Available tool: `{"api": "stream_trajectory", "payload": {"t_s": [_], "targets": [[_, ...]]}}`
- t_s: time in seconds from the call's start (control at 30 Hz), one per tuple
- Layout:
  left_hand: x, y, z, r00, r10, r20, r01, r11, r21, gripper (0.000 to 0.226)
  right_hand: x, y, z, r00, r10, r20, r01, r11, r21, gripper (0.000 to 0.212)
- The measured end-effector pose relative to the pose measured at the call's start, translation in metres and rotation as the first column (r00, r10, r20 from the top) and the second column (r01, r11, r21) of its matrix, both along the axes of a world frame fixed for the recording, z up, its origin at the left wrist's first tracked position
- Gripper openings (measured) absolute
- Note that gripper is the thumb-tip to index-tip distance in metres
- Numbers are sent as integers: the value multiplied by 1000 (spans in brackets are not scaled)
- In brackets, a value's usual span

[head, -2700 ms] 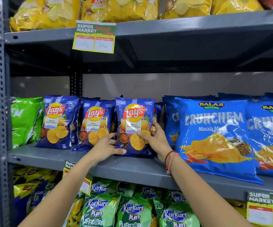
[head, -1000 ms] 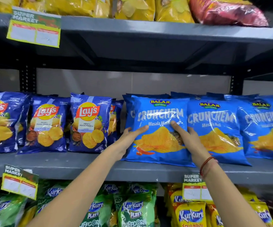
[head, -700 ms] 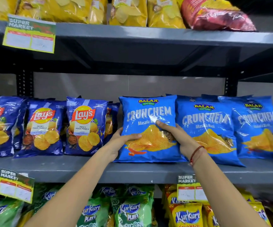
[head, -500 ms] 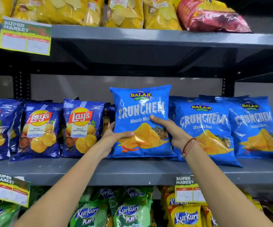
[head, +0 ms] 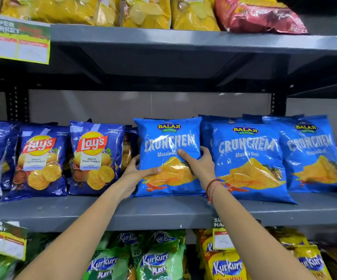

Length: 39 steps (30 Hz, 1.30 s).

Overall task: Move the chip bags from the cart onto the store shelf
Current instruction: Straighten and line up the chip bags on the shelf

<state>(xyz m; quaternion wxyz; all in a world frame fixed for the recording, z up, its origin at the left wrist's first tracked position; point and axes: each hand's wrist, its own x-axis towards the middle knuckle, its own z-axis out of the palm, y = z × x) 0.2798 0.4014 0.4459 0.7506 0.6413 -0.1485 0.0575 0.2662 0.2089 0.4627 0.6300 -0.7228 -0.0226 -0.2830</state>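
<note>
I have both hands on one Crunchem bag (head: pixel 168 156), which stands upright on the middle shelf (head: pixel 163 213), its bottom edge resting near the shelf's front lip. My left hand (head: pixel 135 174) has its grip clamped on the bag's lower left edge, thumb across the front over the printed chips, the other fingers hidden behind. My right hand (head: pixel 201 165) has its grip clamped on the right edge, thumb pointing up-left across the front, fingers wrapped around the side. A red thread (head: pixel 212 185) circles that wrist.

The bag's long axis runs vertical, sealed top edge up, printed face toward me, logo reading level.

To its left the nearest Lay's bag (head: pixel 95 158) stands just beside it, with another Lay's pack partly hidden in the narrow gap between them. To its right a second Crunchem bag (head: pixel 248 160) sits touching or nearly touching, leaning forward so its bottom edge reaches closer to the shelf lip; I cannot tell whether the two overlap behind my right hand. A third (head: pixel 313 154) stands further right.

Above the bag tops there is clear open height up to the underside of the upper shelf (head: pixel 163 39). A strip of bare shelf runs in front of the row. Kurkure bags (head: pixel 157 261) fill the level below.
</note>
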Motion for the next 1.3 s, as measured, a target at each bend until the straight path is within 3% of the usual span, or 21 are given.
{"api": "stream_trajectory", "payload": {"t_s": [0.07,0.13,0.23,0.3,0.33,0.4,0.47,0.57,0.67,0.77,0.87,0.93,1.1,1.2,1.27,1.3], "targets": [[-8,-3,1,995,70,74,-76,993,93,117,-5,1,1,996,-64,59,69,994,-85,93],[-20,-12,1,953,237,190,-266,953,145,105,-17,-1,3,981,-120,153,147,972,-181,93],[-38,-31,6,711,571,411,-660,744,108,88,-42,-19,8,923,-185,337,281,924,-261,80],[-53,-49,14,540,637,550,-769,639,15,77,-59,-42,13,864,-256,434,389,886,-252,68],[-61,-61,19,510,613,604,-757,653,-23,71,-65,-57,14,832,-302,466,446,864,-235,63],[-69,-88,28,547,486,682,-668,745,4,60,-72,-91,16,775,-409,481,550,812,-196,58],[-70,-119,33,679,279,680,-510,844,163,61,-75,-126,16,751,-503,428,614,770,-172,58],[-60,-160,32,870,40,491,-272,869,412,81,-76,-169,10,820,-535,202,570,797,-201,67],[-46,-187,27,962,38,270,-163,875,456,102,-75,-188,0,935,-350,-59,329,918,-223,66],[-31,-200,21,999,11,-35,0,951,308,112,-69,-194,-12,987,-25,-159,16,998,-58,46],[-26,-201,18,979,-36,-203,93,956,280,112,-57,-205,-19,964,201,-174,-192,979,64,66],[-26,-199,17,976,-55,-211,110,959,262,99,-57,-206,-18,946,265,-186,-259,964,55,63],[-26,-202,10,988,-124,-97,139,976,168,83,-50,-215,-11,965,216,-151,-213,976,41,47],[-26,-208,7,999,-46,-6,47,994,96,76,-45,-216,-3,976,152,-157,-148,988,38,87],[-23,-211,6,999,34,22,-35,998,55,79,-44,-214,3,984,144,-104,-144,990,5,70],[-21,-213,4,998,64,25,-65,997,42,80,-41,-214,4,985,141,-104,-142,990,-10,71]]}}
